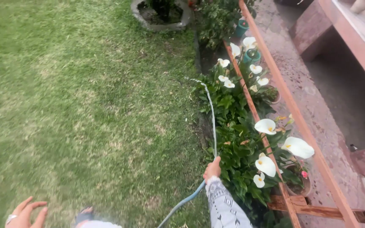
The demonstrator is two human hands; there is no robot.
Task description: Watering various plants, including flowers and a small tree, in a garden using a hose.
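Note:
My right hand grips the end of a pale blue garden hose, thumb over its mouth. A thin arc of water shoots forward from it and lands among the green plants with white lilies along the bed. The sleeve on that arm is grey with a dark pattern. My left hand hangs at the bottom left over the grass, fingers spread, a ring on one finger, holding nothing.
A wooden rail frame runs along the flower bed, with potted plants behind it. A paved stone path lies to the right. A round stone planter stands at the top. My shoe shows at the bottom.

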